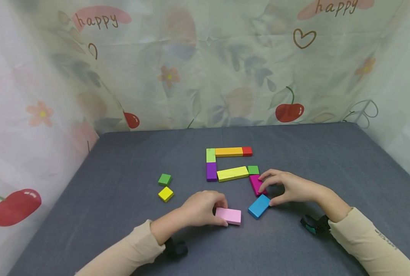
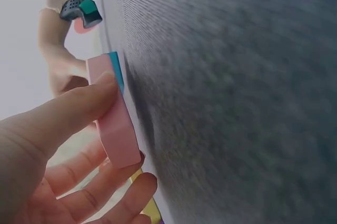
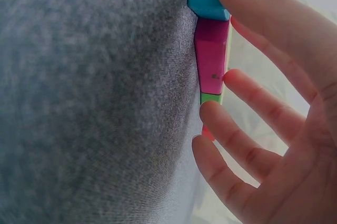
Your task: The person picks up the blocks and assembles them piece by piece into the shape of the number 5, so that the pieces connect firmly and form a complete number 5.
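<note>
Left hand (image 1: 201, 209): palm down, forearm low over grey table (image 1: 122, 214); thumb and fingers pinch pink block (image 1: 228, 215) by its short end.
Right hand (image 1: 291, 188): fingers spread, tips on magenta block (image 1: 256, 184), thumb against blue block (image 1: 259, 206).
Writing: "happy" on backdrop curtain (image 1: 97, 20).
Pink block position: flat on table, just left of blue block.

Head view bright, even, soft shadows under hands. Wrist views close-up: surface (image 2: 237, 92) blurred, washed-out background, fingers (image 3: 274, 29) slightly soft.
</note>
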`<state>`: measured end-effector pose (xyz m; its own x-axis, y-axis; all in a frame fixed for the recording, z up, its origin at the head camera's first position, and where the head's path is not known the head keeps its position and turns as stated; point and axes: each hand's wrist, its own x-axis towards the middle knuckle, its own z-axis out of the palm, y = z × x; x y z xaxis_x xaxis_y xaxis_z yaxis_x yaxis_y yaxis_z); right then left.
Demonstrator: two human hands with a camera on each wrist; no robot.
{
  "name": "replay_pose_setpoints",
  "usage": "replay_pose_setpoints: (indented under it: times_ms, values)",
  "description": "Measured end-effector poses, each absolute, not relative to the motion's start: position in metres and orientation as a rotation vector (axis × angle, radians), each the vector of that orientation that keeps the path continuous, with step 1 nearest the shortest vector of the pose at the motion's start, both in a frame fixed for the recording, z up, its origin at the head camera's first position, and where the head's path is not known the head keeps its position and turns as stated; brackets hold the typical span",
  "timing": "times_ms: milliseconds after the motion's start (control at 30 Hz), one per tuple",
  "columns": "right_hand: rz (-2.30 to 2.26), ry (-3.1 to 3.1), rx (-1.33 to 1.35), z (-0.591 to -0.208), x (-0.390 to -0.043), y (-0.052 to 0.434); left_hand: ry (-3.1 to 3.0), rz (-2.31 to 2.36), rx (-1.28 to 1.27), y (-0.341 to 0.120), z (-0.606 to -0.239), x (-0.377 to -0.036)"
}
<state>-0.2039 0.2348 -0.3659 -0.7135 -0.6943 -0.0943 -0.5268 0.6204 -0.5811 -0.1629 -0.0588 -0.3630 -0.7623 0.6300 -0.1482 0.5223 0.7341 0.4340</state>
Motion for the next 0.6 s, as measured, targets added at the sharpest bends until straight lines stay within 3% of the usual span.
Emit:
replay_pose_setpoints:
  times_ms: [600]
  values:
    - [-0.770, 2.539, -0.996, -0.366, -0.204, 0.235, 2.636, 0.510, 0.927, -0.042, -0.361, -0.161]
